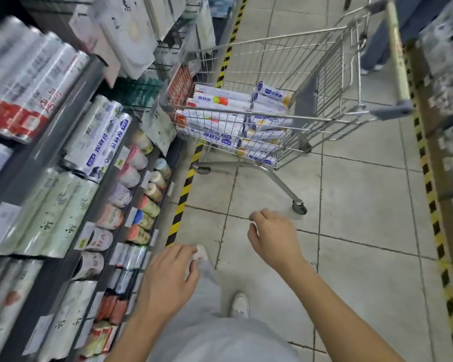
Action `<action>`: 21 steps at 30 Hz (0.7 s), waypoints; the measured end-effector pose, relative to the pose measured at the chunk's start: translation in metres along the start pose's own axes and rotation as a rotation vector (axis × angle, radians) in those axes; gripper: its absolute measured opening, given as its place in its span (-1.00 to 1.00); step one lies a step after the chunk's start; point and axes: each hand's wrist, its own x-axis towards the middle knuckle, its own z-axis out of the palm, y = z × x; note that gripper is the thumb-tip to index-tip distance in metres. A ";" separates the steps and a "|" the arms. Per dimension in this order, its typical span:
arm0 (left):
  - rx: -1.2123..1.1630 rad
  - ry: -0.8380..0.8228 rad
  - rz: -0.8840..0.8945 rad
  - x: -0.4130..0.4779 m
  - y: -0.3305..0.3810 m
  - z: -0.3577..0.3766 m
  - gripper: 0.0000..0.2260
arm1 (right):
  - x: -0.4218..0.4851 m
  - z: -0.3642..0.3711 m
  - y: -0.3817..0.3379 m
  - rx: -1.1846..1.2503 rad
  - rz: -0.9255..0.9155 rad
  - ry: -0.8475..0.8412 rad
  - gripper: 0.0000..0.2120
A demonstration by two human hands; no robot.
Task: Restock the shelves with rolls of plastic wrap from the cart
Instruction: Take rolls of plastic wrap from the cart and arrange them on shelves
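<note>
Upper-left shelf rolls (29,82) motion-blurred, right-hand shelf goods (447,64) blurred, price labels (83,235) unreadable, bystander's legs (377,45) partly hidden behind cart (272,117)

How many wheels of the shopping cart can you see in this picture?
3: the nearest wheel just beyond the right hand; one under the shopping cart's right side; one at its left, beside the striped floor tape. A fourth may be hidden.

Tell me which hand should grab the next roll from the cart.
Likely the right hand: empty and farther forward, nearer the rolls in the cart. Left hand, also empty, hangs beside the shelves.
</note>
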 end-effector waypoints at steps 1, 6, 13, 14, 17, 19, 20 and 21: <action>-0.004 -0.003 -0.004 0.015 -0.002 -0.001 -0.70 | 0.020 -0.001 0.002 -0.008 -0.002 -0.010 -0.89; -0.022 -0.001 0.045 0.110 -0.023 -0.008 -0.76 | 0.117 -0.001 0.011 -0.030 0.014 -0.020 -0.90; 0.002 0.040 0.195 0.280 -0.031 -0.032 -0.79 | 0.202 -0.016 0.017 -0.038 0.089 0.000 -0.91; 0.016 0.030 0.226 0.309 -0.030 -0.036 -0.78 | 0.215 -0.018 0.021 -0.037 0.107 0.004 -0.91; 0.060 -0.022 0.289 0.383 -0.021 -0.048 -0.74 | 0.242 -0.021 0.029 -0.039 0.172 0.023 -0.93; 0.103 -0.048 0.316 0.432 -0.011 -0.053 -0.71 | 0.264 -0.025 0.039 -0.052 0.181 0.056 -0.95; 0.122 -0.060 0.327 0.455 -0.006 -0.054 -0.70 | 0.276 -0.026 0.045 -0.063 0.176 0.067 -0.96; 0.137 -0.070 0.334 0.477 0.000 -0.054 -0.71 | 0.288 -0.028 0.050 -0.068 0.180 0.071 -0.91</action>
